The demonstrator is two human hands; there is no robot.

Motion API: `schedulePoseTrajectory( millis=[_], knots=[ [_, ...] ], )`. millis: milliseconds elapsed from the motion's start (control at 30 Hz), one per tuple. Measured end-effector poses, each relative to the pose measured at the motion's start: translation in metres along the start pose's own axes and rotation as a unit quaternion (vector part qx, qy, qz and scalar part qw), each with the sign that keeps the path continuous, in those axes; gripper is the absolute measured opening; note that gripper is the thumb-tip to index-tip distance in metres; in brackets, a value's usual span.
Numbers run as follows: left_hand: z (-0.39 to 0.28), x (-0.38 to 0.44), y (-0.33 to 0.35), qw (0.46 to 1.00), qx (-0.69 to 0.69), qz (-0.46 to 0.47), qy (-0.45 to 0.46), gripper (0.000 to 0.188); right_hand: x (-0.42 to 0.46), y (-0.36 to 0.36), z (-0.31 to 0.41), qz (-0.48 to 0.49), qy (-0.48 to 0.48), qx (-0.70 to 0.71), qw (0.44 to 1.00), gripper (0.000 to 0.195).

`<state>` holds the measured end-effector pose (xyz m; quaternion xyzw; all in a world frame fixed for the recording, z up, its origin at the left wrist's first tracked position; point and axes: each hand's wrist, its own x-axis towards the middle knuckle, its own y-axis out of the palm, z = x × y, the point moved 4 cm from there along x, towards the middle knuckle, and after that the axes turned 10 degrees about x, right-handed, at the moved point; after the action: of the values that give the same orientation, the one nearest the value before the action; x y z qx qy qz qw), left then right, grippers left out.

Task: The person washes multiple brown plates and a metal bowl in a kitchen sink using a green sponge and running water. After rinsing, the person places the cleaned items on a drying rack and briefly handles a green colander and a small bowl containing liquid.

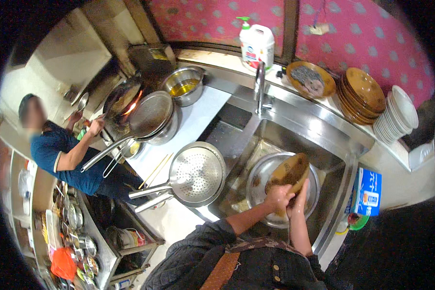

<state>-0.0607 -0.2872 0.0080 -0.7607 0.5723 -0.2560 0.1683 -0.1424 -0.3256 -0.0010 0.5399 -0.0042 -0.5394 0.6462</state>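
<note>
Both of my hands are over a round metal basin (252,185) that sits in a stainless steel sink (324,159). A brown patterned bowl (290,172) is tilted up between them. My left hand (280,197) lies at the bowl's lower left edge, fingers curled onto it. My right hand (298,199) supports its lower right side from below. Wet skin shows on both. What lies in the basin under my hands is mostly hidden. A chrome faucet (260,87) stands behind the sink.
Perforated metal strainers (197,174) lie left of the sink. A co-worker (69,156) works at a flaming wok (121,98). Along the back ledge stand a pump jug (257,47), a bowl with grey contents (310,79), stacked brown bowls (364,90) and white dishes (398,112).
</note>
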Motion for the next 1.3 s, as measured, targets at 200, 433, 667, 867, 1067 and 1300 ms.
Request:
schedulePoseTrajectory(
  millis=[200,433,667,867,1067,1300],
  knots=[
    [-0.013,-0.006,-0.002,0.969,0.204,0.131,0.038,0.021,-0.007,-0.011,0.006,0.072,-0.029,-0.048,0.996,0.071],
    [-0.026,-0.023,-0.025,0.916,0.292,0.237,0.138,0.022,-0.019,-0.029,0.039,0.059,-0.01,-0.24,0.969,0.071],
    [-0.035,-0.037,-0.045,0.936,0.209,0.103,0.263,0.044,-0.022,-0.071,0.038,-0.039,-0.035,-0.218,0.975,0.037],
    [0.035,-0.062,-0.068,0.876,-0.407,0.043,-0.254,0.082,-0.02,-0.102,0.032,-0.07,0.033,-0.135,0.988,0.038],
    [0.057,-0.089,-0.044,0.686,-0.583,0.014,-0.436,0.049,0.033,-0.098,0.02,0.007,-0.047,-0.377,0.925,0.056],
    [0.099,-0.092,-0.066,0.736,-0.523,-0.103,-0.418,0.061,0.152,-0.182,0.011,-0.085,-0.129,-0.677,0.72,0.051]
  ],
)
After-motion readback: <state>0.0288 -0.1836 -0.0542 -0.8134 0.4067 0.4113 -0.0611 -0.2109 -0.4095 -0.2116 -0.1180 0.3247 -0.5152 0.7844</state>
